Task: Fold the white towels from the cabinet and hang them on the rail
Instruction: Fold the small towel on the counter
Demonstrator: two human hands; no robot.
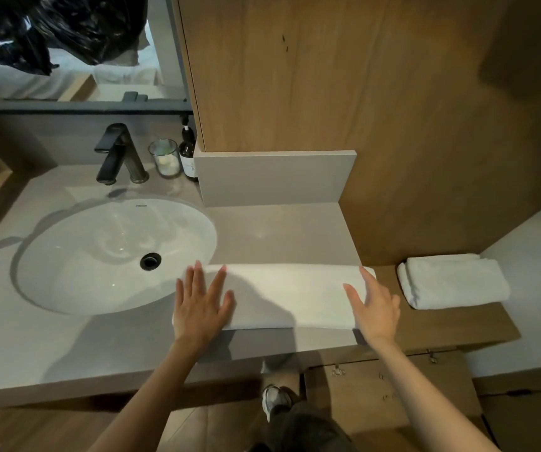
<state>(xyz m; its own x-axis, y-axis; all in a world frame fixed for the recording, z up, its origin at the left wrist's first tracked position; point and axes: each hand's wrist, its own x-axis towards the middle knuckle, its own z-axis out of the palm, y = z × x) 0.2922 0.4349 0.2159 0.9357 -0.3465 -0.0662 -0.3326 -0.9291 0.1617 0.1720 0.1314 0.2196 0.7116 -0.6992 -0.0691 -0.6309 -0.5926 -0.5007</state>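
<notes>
One long towel (295, 298) (white, flat)

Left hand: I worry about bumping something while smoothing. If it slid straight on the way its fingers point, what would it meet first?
Leaving the towel, the left hand would likely cross the rim of the sink first, then hit the grey panel; depth is unclear.

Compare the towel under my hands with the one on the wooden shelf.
The towel under the hands lies as a long flat strip on the counter; the shelf towel is a short, thick bundle on the wooden shelf. The left hand and right hand rest on the first; nothing touches the second. Both are white.
</notes>
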